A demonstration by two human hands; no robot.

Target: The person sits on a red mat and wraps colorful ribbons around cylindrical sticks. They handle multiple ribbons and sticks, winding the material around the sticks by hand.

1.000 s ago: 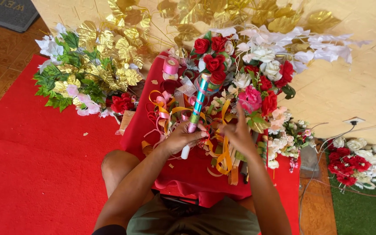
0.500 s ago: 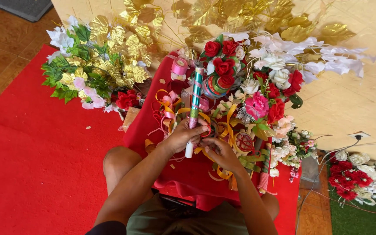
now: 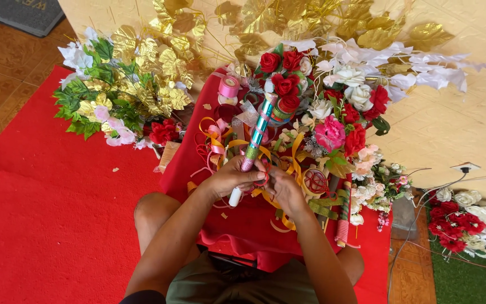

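Right hand has shifted in against the left hand since half a second ago. Red mat underneath. Left fist closes round the wrapped stick, long axis running up-right toward the red roses; right fingers pinch orange ribbon beside it.

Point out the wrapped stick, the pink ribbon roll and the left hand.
wrapped stick (image 3: 258,134), head view, on its teal-wrapped shaft above the hand.
pink ribbon roll (image 3: 229,87), head view, on its pink side.
left hand (image 3: 233,177), head view, on the back of the hand.
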